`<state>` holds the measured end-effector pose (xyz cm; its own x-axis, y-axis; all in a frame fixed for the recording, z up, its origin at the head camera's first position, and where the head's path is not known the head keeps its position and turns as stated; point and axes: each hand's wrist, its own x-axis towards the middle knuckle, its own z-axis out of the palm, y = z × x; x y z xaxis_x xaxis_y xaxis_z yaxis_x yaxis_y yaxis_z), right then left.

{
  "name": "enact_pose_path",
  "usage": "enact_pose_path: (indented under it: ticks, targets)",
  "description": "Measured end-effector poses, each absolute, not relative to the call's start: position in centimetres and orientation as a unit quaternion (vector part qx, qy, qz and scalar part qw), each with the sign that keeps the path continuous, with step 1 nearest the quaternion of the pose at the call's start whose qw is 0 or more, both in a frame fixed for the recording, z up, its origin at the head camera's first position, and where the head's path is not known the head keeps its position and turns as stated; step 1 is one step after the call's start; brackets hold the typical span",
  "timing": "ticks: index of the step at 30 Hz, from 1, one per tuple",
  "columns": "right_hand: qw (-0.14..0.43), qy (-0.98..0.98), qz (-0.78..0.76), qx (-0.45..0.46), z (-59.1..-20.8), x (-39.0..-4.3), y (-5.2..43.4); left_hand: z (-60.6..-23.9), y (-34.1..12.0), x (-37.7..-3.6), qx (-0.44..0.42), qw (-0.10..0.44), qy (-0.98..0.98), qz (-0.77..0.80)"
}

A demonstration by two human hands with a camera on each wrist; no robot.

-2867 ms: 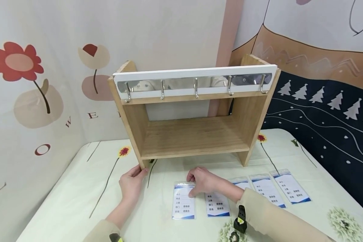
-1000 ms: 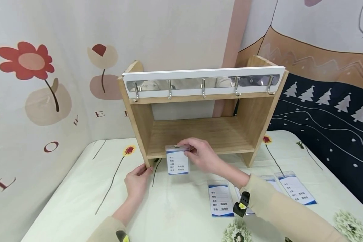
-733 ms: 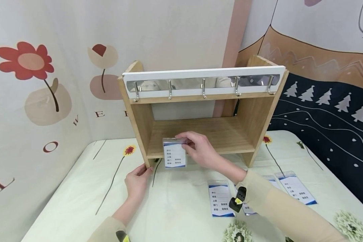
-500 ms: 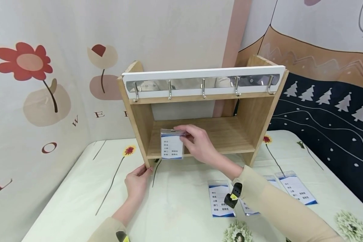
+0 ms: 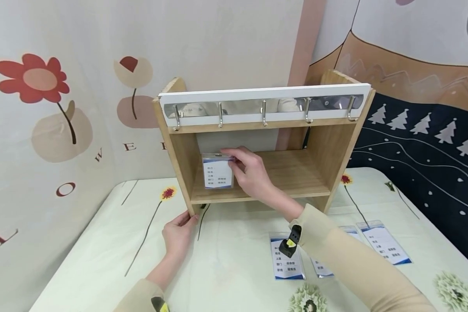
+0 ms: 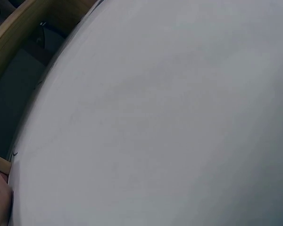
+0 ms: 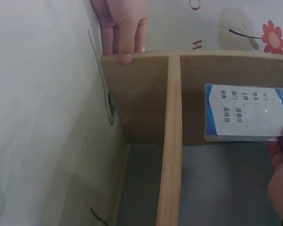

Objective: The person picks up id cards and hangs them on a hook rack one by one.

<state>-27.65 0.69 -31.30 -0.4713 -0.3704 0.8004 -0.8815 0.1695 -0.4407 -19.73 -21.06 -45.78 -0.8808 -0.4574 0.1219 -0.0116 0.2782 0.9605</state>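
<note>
Head view: right hand [image 5: 251, 173] pinches a badge [image 5: 217, 170] by its top, below the rack's hooks [image 5: 220, 115]; left hand [image 5: 179, 234], fingers flat, steadies the rack [image 5: 320, 143]. Best lifted straight, slot level.

Open bay of wooden shelf [image 5: 257, 173] roomy toward 3 o'clock of the right hand [image 5: 251, 171], left side panel close at 9 o'clock, hook rail [image 5: 263, 106] overhead at 12, left hand [image 5: 178, 234] at panel foot, badge cards [image 5: 286, 260] on table [image 5: 101, 260] at 5 o'clock
</note>
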Motion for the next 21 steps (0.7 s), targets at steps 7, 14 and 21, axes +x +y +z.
enact_pose_path:
  ticks: [7, 14, 21]
  targets:
    - [0.348, -0.669, 0.467, 0.462, -30.8, -27.6, -1.0, -45.9, -21.0, -19.8, 0.153, 0.199, -0.768, -0.589]
    - [0.380, -0.648, 0.457, 0.476, -29.7, -26.9, -2.3, -45.7, -20.9, -19.7, 0.152, 0.191, -0.768, -0.592]
    - [0.391, -0.632, 0.456, 0.490, -29.1, -26.5, -3.1, -45.7, -21.0, -19.7, 0.157, 0.194, -0.774, -0.582]
